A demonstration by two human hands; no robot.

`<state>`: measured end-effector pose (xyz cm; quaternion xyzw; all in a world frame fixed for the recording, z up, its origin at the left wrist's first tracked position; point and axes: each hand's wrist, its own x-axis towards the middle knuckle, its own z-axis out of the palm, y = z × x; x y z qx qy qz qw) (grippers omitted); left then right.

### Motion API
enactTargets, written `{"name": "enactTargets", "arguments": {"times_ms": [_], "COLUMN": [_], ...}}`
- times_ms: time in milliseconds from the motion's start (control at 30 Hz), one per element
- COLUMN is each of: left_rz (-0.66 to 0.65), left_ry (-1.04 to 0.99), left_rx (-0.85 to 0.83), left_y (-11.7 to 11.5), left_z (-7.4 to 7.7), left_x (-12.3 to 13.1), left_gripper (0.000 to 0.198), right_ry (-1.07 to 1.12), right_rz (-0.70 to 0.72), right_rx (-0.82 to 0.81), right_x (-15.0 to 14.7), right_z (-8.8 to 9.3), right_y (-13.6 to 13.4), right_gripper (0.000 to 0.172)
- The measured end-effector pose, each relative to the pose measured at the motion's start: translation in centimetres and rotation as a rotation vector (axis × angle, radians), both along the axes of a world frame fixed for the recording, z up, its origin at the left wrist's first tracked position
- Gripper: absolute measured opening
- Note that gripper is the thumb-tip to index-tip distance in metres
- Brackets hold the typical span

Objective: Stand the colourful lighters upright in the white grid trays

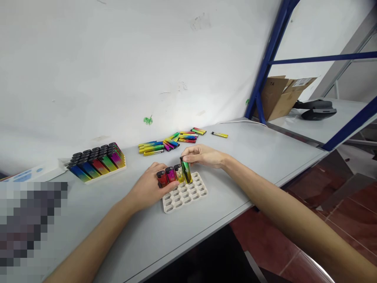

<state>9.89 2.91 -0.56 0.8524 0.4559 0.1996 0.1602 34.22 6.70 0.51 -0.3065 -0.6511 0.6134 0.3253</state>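
A white tray [185, 196] with rows of oval holes lies on the table in front of me. Along its back row stand a red lighter [161, 179], a purple lighter [170, 175] and a clear-yellow lighter [178, 174]. My left hand [149, 184] is closed around these, thumb in front and fingers behind, partly hidden. With its fingertips my right hand [200, 155] pinches the black top of a green-and-yellow lighter [186, 171], slightly tilted at the right end of that row. Whether its base sits inside a hole I cannot tell.
Several loose lighters [151, 148] lie near the wall, with a lone yellow lighter [220, 135] farther right. At left stands a second tray [106, 174] filled with upright lighters. Blue frame posts [265, 59], a cardboard box [275, 96] and a black device [319, 112] are at right.
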Motion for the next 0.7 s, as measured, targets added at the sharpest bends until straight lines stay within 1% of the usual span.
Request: {"name": "enactTargets", "arguments": {"times_ms": [200, 400, 533, 700], "left_rz": [-0.004, -0.022, -0.025, -0.013], "left_ry": [0.007, 0.004, 0.006, -0.006], "left_rx": [0.000, 0.017, 0.027, 0.010], "left_y": [0.02, -0.12, -0.17, -0.16], "left_z": [-0.03, 0.09, 0.20, 0.07], "left_x": [-0.02, 0.06, 0.13, 0.10], "left_gripper": [0.035, 0.032, 0.032, 0.032], "right_ry": [0.016, -0.007, -0.044, -0.012], "right_rz": [-0.043, -0.112, -0.082, 0.014], "right_rx": [0.007, 0.058, 0.083, 0.073], "right_x": [0.01, 0.11, 0.06, -0.12], "right_z": [-0.02, -0.23, -0.02, 0.39], "right_y": [0.13, 0.35, 0.01, -0.51], "right_gripper": [0.022, 0.025, 0.027, 0.034]}}
